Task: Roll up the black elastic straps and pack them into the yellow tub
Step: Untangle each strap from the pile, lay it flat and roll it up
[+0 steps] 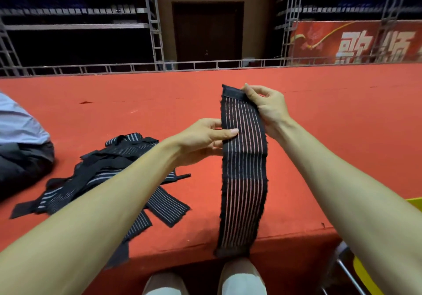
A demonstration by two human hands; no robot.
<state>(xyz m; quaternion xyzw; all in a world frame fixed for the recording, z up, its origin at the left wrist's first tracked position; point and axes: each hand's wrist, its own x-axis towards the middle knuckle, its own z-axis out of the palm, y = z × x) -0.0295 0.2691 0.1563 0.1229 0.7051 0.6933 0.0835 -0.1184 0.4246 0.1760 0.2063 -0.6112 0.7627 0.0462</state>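
A black elastic strap (244,162) with pale stripes is held unrolled and nearly upright above the red carpeted platform (319,135), its lower end resting at the platform's front edge. Its upper end is pinched between the thumb and fingers of the right hand (267,107), while its left edge, partway down, is pinched by the left hand (203,139), the thumb laid flat across the front. A loose pile of straps (109,176) is spread on the platform to the left, a person's pale blue clothing (18,123) is seen beyond it, and only a corner of the yellow tub (414,203) is shown at the right edge.
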